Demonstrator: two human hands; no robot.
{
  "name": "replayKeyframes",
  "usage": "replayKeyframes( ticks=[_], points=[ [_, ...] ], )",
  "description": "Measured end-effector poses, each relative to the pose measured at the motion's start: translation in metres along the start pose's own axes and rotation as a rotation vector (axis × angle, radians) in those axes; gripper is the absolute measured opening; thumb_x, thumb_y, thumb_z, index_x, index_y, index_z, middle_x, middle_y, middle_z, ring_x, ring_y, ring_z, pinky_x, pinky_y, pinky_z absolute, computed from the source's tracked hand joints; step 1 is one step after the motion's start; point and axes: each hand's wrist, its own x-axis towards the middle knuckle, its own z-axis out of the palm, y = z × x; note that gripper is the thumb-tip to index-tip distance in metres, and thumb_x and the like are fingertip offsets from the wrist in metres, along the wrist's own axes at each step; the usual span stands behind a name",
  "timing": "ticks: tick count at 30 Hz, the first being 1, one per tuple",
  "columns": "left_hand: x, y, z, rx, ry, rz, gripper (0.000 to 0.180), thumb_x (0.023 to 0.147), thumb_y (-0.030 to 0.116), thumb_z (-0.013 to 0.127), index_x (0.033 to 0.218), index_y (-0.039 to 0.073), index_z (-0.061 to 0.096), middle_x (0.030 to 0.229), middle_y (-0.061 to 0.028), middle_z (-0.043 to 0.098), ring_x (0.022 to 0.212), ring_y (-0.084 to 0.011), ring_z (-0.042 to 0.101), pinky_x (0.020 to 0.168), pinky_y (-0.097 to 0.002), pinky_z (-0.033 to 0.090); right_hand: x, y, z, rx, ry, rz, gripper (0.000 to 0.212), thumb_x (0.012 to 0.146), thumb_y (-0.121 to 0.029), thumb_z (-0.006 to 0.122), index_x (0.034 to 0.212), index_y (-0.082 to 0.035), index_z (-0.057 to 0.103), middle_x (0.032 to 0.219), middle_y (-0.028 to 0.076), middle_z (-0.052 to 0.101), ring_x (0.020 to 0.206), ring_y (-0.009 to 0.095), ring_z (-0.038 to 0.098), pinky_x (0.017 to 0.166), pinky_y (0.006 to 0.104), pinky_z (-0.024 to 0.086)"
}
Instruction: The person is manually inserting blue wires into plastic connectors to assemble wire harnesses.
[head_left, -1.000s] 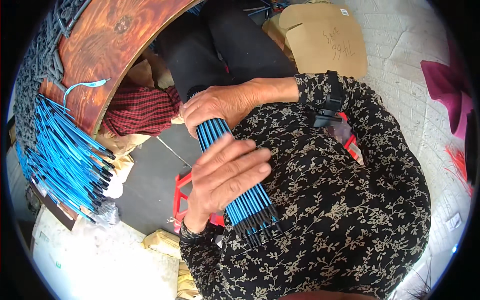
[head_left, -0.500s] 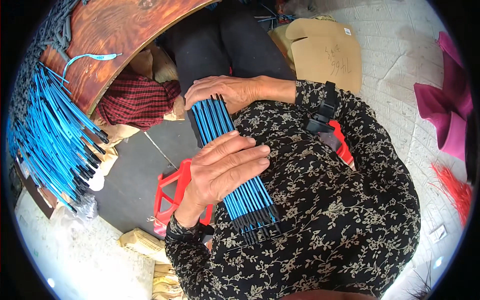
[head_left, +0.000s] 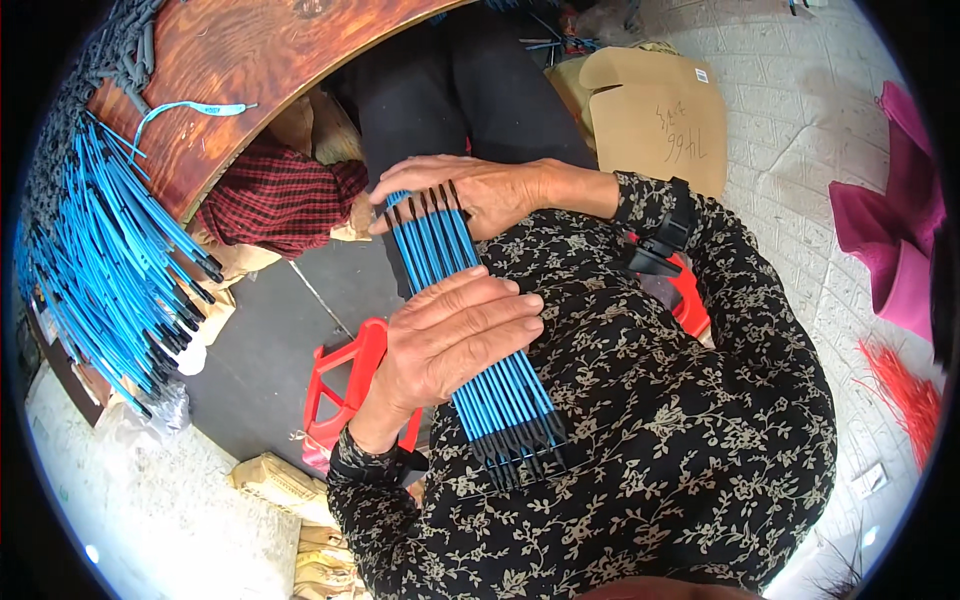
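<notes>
Far L of the blue cord bundle (head_left: 502, 398), you've a pile of loose blue cords (head_left: 120, 265) w/ black tips by the wooden table (head_left: 250, 60); nearer L, a red plaid cloth (head_left: 275, 205) & red plastic frame (head_left: 372, 350). Bundle's slanted in front of your torso: your L hand (head_left: 450, 345) clasps its middle, fingers together, thumb hidden. Your R hand (head_left: 495, 195) is at its upper end, can't tell if gripping. Upper R of bundle, cardboard (head_left: 655, 130)
</notes>
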Motion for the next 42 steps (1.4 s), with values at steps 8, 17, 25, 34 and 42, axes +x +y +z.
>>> replayKeyframes(
  ticks=[8, 17, 25, 34, 42],
  points=[
    [0.006, 0.0, -0.006, 0.021, -0.033, 0.017, 0.022, 0.085, 0.016, 0.067, 0.104, 0.008, 0.075, 0.106, -0.0076, 0.075, 0.104, -0.023, 0.07, 0.098, -0.0418, 0.053, 0.001, -0.011, -0.022, 0.021, -0.264, -0.047, 0.074, 0.081, -0.016, 0.075, 0.148, -0.01, 0.044, 0.154, 0.011, 0.039, 0.145, 0.031, 0.032, 0.121, 0.0446, 0.024],
    [0.005, 0.001, -0.01, 0.041, -0.032, -0.007, 0.022, 0.086, 0.016, 0.066, 0.105, 0.009, 0.075, 0.107, -0.0082, 0.075, 0.105, -0.0234, 0.07, 0.099, -0.0409, 0.052, 0.022, -0.007, -0.055, 0.534, -0.522, 0.025, 0.073, 0.087, -0.028, 0.075, 0.146, -0.002, 0.042, 0.144, 0.015, 0.049, 0.134, 0.023, 0.043, 0.11, 0.0347, 0.037],
    [0.006, 0.003, -0.005, 0.057, -0.021, 0.008, 0.021, 0.083, 0.015, 0.07, 0.103, 0.009, 0.075, 0.106, -0.0078, 0.075, 0.104, -0.0237, 0.07, 0.099, -0.0412, 0.052, 0.028, -0.049, -0.015, 1.035, -0.008, 0.598, 0.046, 0.09, -0.042, 0.071, 0.109, 0.0, 0.07, 0.098, 0.006, 0.069, 0.091, 0.013, 0.059, 0.083, 0.0294, 0.046],
    [0.003, -0.006, -0.001, 0.134, -0.005, 0.113, 0.026, 0.08, 0.015, 0.071, 0.104, 0.008, 0.075, 0.107, -0.0089, 0.074, 0.104, -0.0247, 0.07, 0.097, -0.0415, 0.053, 0.028, -0.066, -0.015, 1.053, 0.161, 0.714, 0.031, 0.089, -0.03, 0.07, 0.093, 0.001, 0.073, 0.086, 0.009, 0.072, 0.08, 0.014, 0.063, 0.072, 0.0293, 0.05],
    [-0.003, -0.01, 0.001, 0.288, 0.068, 0.083, 0.028, 0.075, 0.018, 0.073, 0.101, 0.008, 0.076, 0.11, -0.0084, 0.074, 0.105, -0.0286, 0.068, 0.096, -0.0427, 0.051, 0.025, -0.066, -0.015, 1.003, 0.109, 0.726, 0.025, 0.088, -0.024, 0.068, 0.086, 0.001, 0.072, 0.088, 0.012, 0.073, 0.085, 0.016, 0.067, 0.074, 0.0296, 0.053]
  ],
)
